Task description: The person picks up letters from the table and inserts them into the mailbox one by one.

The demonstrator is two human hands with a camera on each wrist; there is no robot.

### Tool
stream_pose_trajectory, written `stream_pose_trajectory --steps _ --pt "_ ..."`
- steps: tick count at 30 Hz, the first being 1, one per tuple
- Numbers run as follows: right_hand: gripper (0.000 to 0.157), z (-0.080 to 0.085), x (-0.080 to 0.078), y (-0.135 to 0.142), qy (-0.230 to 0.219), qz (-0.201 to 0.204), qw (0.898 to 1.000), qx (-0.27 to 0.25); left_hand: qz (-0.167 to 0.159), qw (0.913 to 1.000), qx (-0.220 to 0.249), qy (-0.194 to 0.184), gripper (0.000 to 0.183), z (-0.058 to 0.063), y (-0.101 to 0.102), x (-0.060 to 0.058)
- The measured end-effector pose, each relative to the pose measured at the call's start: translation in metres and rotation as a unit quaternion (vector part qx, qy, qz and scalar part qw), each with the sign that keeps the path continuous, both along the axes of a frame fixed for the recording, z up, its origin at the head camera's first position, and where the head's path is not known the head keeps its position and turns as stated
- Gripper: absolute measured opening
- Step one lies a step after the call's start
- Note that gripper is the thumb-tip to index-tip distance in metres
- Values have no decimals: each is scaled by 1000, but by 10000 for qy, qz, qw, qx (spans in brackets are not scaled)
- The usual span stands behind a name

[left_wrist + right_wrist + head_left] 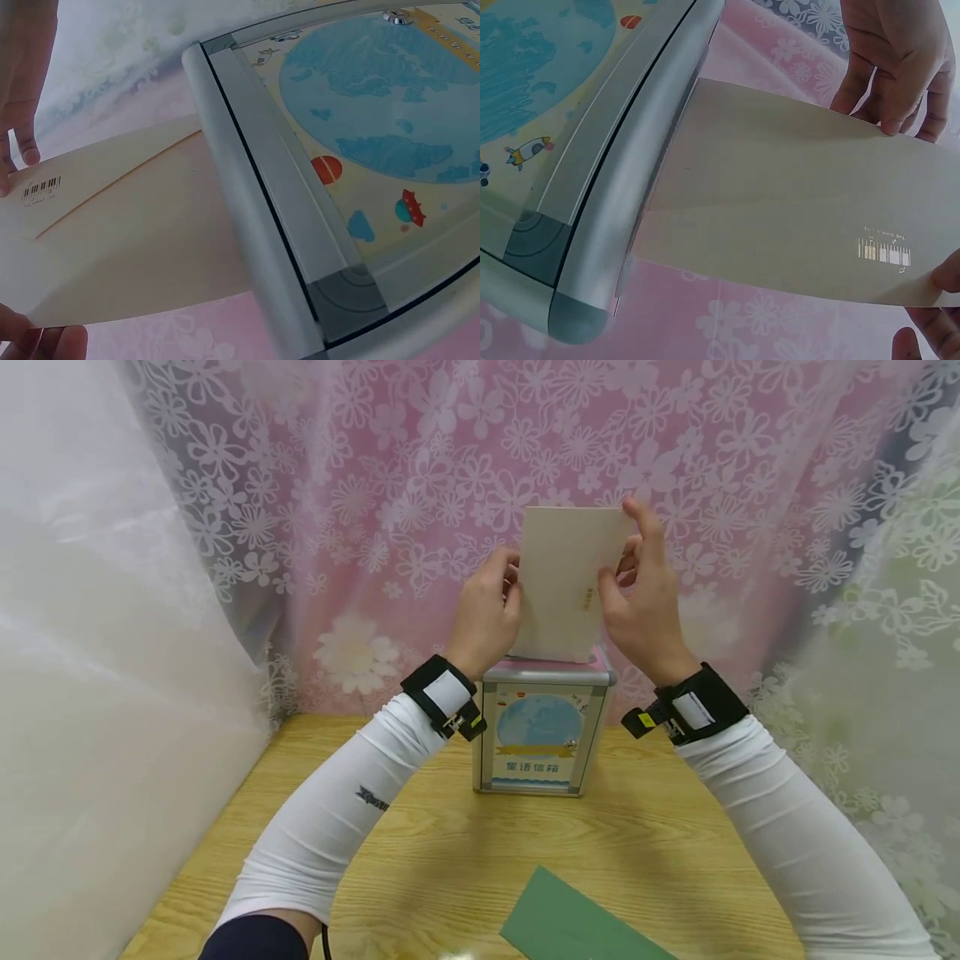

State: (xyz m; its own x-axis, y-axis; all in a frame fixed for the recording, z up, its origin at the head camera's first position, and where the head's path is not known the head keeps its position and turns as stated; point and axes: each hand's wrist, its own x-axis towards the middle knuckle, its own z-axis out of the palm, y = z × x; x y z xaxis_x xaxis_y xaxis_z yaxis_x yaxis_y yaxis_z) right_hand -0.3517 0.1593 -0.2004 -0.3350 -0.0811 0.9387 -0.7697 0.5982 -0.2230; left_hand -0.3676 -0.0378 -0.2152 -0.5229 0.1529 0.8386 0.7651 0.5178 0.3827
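Cream envelope (558,581): upright above the box (540,735), its lower edge at the box's top.
Hand grip: left hand (486,606) pinches the left edge between thumb and fingers; right hand (641,597) pinches the right edge, index fingertip at the upper corner.
Wrist views: barcode-like print (885,253) shows larger; only the left one shows a diagonal flap line (118,184).
Hidden: lower edge, behind the metal rim (241,202); whether it sits in a slot cannot be told.
Cut off: green sheet (577,918), at the head view's bottom.
Room: table (405,860) spreads either side of the box; curtain (420,460) hangs behind.
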Motion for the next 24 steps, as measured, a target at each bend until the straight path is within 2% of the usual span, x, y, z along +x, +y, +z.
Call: stream_pose_trajectory --steps 7,14,20,24 --pt "69 3 -6 -2 12 -11 10000 21 7 10000 -16 -17 18 0 -1 -6" --pt "68 1 -9 -2 3 42 10000 51 35 10000 -43 -55 16 -4 -1 -7" --pt "67 -10 -13 0 -193 84 9997 121 230 9986 -299 -358 16 -15 -2 -9" --pt "66 -24 -16 2 -539 153 9983 143 261 9970 -422 -588 17 -26 -2 -12"
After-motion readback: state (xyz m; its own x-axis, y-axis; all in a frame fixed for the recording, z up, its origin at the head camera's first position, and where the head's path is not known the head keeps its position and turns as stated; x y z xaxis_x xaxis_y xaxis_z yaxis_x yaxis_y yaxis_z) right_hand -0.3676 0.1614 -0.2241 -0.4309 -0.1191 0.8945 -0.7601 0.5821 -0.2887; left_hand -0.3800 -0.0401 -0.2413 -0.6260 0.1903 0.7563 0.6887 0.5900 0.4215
